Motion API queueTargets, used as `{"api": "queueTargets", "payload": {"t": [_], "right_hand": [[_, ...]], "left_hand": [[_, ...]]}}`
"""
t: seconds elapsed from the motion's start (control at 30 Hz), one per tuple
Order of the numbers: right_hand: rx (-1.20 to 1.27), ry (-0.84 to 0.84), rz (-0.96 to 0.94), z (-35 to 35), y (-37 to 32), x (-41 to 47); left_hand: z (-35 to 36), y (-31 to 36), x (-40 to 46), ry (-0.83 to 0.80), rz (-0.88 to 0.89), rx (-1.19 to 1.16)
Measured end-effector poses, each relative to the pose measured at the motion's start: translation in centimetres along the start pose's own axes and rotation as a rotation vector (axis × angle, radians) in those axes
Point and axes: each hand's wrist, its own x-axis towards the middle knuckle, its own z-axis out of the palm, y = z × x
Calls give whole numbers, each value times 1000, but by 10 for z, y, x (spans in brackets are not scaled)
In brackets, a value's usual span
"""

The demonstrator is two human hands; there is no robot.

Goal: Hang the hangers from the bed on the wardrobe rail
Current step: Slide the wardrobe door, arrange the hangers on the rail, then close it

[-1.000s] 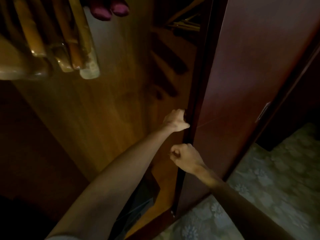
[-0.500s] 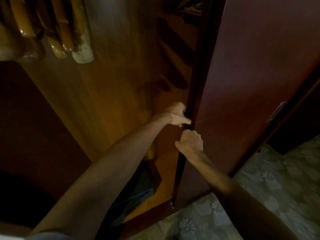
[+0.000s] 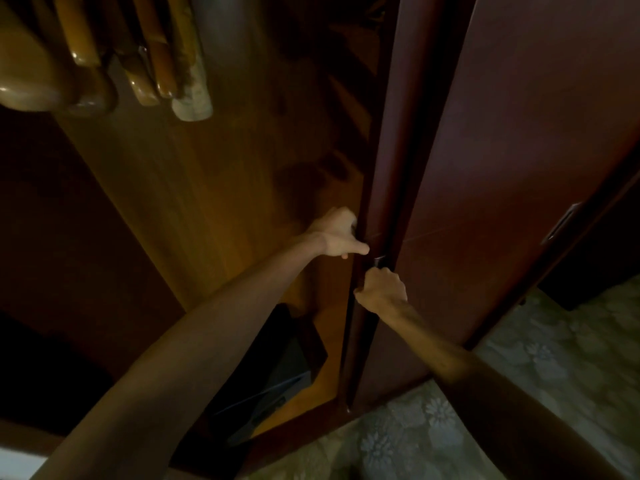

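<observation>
Several wooden hangers (image 3: 104,57) hang side by side at the top left, inside the open wardrobe; the rail is out of view. My left hand (image 3: 337,233) grips the inner edge of the dark red wardrobe door (image 3: 519,168), fingers hidden behind it, thumb pointing right. Just below, my right hand (image 3: 382,289) is closed on the same door edge, right under a small metal handle (image 3: 379,260). Neither hand holds a hanger.
The wardrobe's wooden back panel (image 3: 214,202) is lit orange. A dark box-like object (image 3: 273,372) lies on the wardrobe floor. A second door with a metal handle (image 3: 561,223) stands at the right. Patterned green flooring (image 3: 519,393) spreads below.
My right hand has risen to the door edge and closed on it just below the left hand. The view shifted slightly, so the hangers sit a little differently in frame.
</observation>
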Motion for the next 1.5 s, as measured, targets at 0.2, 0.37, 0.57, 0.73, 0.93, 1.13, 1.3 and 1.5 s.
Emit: {"api": "queueTargets", "payload": {"t": [0.2,0.37,0.57,0.73,0.93,1.13,1.3,1.5], "right_hand": [[108,-18,62,27,3,-4],[179,-26,59,24,-4,1],[101,-46,-48,34,-23,-2],[77,-60,-88,42,-39,-7],[62,-102,-186,54,-64,-18],[22,-135,-269,65,-95,-35],[-15,-144,-358,76,-122,-52],[-56,-190,-422,84,-158,-70]], "left_hand": [[-6,-20,-20,13,-16,26],[-10,-31,-42,44,-44,7],[-16,-37,-65,57,-134,48],[-25,-38,-87,7,-244,240],[-33,-56,-114,-52,-305,234],[-38,-76,-148,-85,-353,236],[-42,-100,-178,-93,-434,197],[-49,-121,-214,-35,-521,189]]}}
